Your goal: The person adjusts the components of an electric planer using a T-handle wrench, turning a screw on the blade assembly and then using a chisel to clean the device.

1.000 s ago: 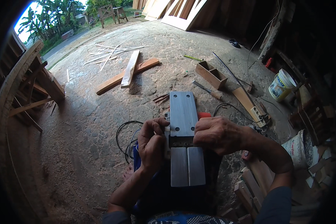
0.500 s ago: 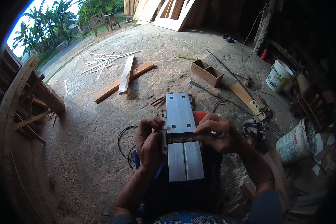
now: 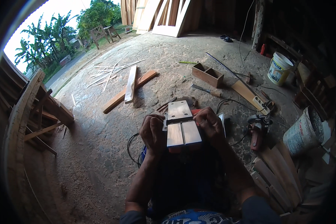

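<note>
Metal-soled electric planer with red body (image 3: 182, 127) upturned in person's lap, flat grey sole facing up. Left hand (image 3: 153, 131) fingers clamped on planer's left edge; right hand (image 3: 210, 123) fingers wrapped over right edge. Black cable (image 3: 132, 147) looped on sawdust-strewn floor (image 3: 89, 156) beside left forearm. Open wooden box (image 3: 207, 74) well beyond.

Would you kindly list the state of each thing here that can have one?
Electric planer: upturned, metal sole facing up, held on both sides.
Left hand: closed on the planer's left side.
Right hand: closed on its right side.
Wooden box: open, upright.
White bucket: upright, open.
</note>
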`<state>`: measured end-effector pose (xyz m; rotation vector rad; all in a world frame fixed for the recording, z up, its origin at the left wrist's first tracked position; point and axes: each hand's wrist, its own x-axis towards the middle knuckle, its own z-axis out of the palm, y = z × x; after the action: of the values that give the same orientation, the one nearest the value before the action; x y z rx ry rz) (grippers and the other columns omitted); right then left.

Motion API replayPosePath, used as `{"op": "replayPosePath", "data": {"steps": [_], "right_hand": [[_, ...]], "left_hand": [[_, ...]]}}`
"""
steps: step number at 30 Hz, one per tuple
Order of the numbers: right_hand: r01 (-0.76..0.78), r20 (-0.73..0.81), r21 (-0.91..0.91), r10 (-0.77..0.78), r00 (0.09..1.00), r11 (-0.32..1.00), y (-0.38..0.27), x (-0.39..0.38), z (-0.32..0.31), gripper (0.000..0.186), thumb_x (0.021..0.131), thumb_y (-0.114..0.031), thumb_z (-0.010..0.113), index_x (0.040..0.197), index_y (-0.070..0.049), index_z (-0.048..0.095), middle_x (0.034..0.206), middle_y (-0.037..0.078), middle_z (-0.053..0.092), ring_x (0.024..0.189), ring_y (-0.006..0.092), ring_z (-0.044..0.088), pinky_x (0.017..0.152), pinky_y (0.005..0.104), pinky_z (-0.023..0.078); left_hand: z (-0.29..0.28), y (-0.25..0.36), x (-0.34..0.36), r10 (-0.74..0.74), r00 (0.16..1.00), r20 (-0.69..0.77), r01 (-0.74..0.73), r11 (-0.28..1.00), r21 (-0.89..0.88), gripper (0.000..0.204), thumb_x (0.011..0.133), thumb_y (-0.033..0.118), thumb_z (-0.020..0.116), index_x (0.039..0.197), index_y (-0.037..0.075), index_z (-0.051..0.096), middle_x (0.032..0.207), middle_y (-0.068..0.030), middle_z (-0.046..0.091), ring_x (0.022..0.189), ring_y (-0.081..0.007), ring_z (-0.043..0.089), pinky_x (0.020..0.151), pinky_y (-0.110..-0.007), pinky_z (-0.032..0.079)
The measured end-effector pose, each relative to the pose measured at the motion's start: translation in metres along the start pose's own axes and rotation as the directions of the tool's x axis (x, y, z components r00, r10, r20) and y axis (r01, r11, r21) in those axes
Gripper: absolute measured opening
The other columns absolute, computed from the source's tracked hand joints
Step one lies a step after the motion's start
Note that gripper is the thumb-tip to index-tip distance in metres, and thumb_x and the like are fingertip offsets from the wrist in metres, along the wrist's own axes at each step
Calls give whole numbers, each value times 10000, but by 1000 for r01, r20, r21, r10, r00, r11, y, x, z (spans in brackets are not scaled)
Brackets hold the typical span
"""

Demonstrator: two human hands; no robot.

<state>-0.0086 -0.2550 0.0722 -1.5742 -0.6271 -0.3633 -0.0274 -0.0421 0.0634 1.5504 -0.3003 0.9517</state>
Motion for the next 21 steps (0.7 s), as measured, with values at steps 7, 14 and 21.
{"op": "replayPosePath", "data": {"steps": [7, 14, 21], "right_hand": [[-190, -35, 129, 196, 980, 973, 12, 1, 3, 108, 966, -113, 602, 910, -26, 634, 1002, 80, 653, 904, 118, 603, 856, 311, 493], [-232, -57, 177, 245, 968, 957, 12, 5, 7, 151, 953, -136, 571, 947, -7, 650, 920, 69, 702, 816, 66, 594, 787, 268, 499], [-242, -54, 202, 257, 965, 949, 22, 10, 5, 137, 933, -130, 610, 915, -2, 658, 920, 83, 722, 849, 86, 623, 799, 283, 511]], "left_hand": [[-4, 7, 8, 66, 991, 116, -85, 982, 168, 325, 1018, 180, 480, 824, -41, 618, 833, -182, 661, 767, -307, 642, 723, -385, 494], [-1, 2, 2, 60, 997, 43, -64, 994, 91, 263, 989, 124, 485, 808, -28, 599, 874, -176, 648, 829, -316, 637, 784, -404, 500], [-2, 1, 4, 23, 995, 93, -39, 984, 172, 197, 970, 77, 493, 835, -17, 601, 887, -171, 647, 856, -330, 647, 787, -406, 512]]}}
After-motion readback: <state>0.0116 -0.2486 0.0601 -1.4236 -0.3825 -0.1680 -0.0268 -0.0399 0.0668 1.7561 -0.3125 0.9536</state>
